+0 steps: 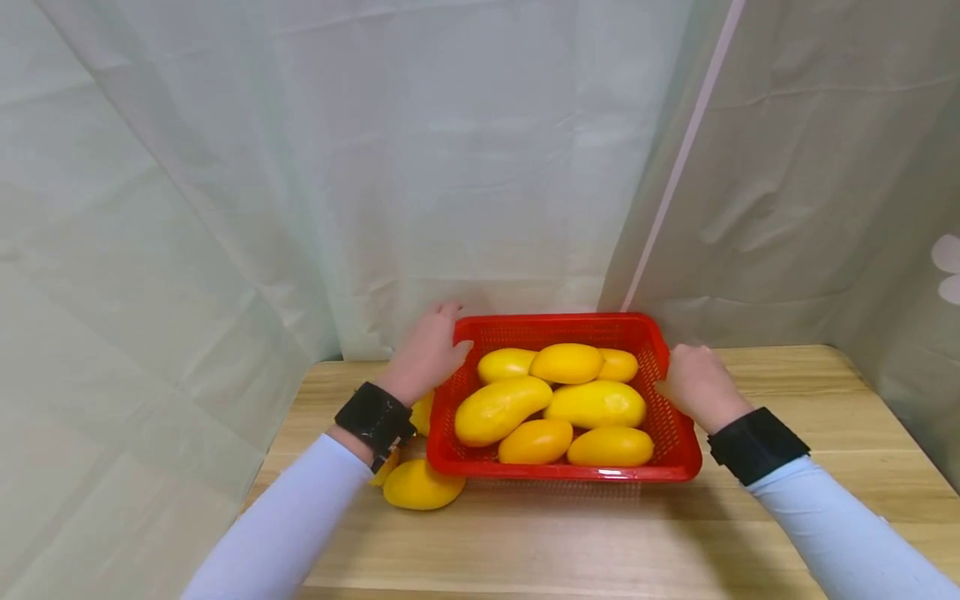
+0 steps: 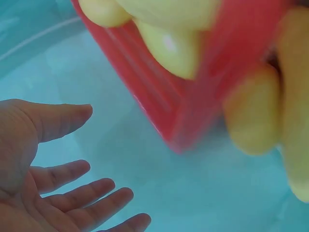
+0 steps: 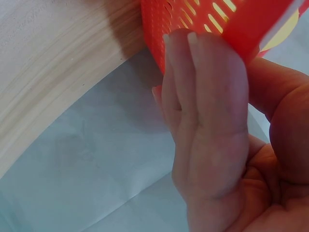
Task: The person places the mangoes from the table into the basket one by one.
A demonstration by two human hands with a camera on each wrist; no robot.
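Observation:
A red slotted basket (image 1: 570, 319) stands on a wooden table (image 1: 600, 542) and holds several yellow mangoes (image 1: 596, 404). My left hand (image 1: 431, 350) is at the basket's far left corner. In the left wrist view this hand (image 2: 58, 179) has spread, relaxed fingers, a gap away from the basket corner (image 2: 183, 106). My right hand (image 1: 693, 379) is on the basket's right rim. The right wrist view shows its fingers (image 3: 203, 96) pressed on the outer wall of the basket (image 3: 193, 19), with the thumb on the other side of the rim.
A loose mango (image 1: 420, 485) lies on the table by the basket's front left corner, and another mango (image 1: 422, 412) is half hidden behind my left wrist. Pale curtains (image 1: 480, 167) close off the back and sides.

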